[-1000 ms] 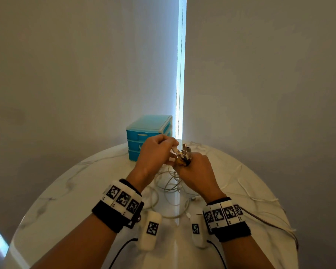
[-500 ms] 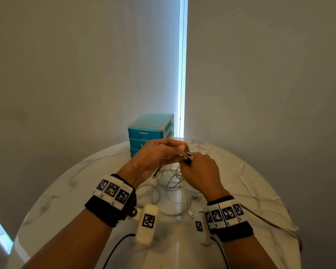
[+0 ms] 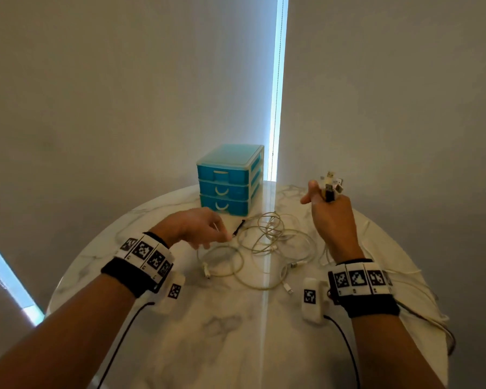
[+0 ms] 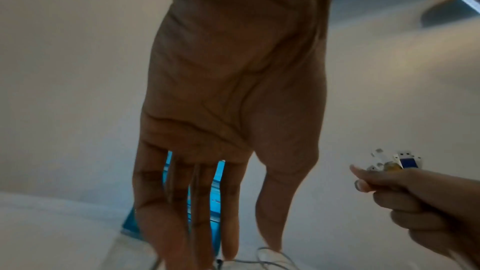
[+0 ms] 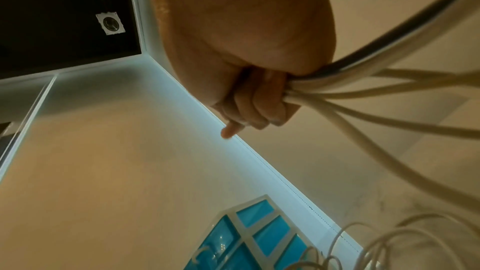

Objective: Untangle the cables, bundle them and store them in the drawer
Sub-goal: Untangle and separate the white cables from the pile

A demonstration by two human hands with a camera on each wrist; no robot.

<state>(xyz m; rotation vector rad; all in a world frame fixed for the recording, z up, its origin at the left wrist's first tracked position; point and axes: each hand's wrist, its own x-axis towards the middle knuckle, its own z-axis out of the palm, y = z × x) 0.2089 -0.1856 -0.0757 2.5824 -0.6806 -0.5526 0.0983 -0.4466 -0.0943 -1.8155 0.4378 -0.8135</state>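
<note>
My right hand (image 3: 330,209) is raised at the right and grips a bunch of cable plug ends (image 3: 331,184), which stick up above the fist. In the right wrist view several white cables and one dark one (image 5: 363,89) run out of that fist (image 5: 257,98). My left hand (image 3: 199,227) hovers low over the table, fingers straight and holding nothing, as the left wrist view (image 4: 197,202) shows. Loose loops of white cable (image 3: 267,242) lie tangled on the table between my hands, with a short black plug end (image 3: 239,228) by my left fingertips.
A small blue three-drawer unit (image 3: 227,181) stands at the table's far edge, all drawers closed. The round white marble table (image 3: 222,332) ends close on every side. More cable trails over the right edge (image 3: 421,310). Grey walls stand right behind.
My hands were together at the plug ends; now they have parted. The right hand rose to the right with the plugs, and the left let go and dropped toward the loose loops.
</note>
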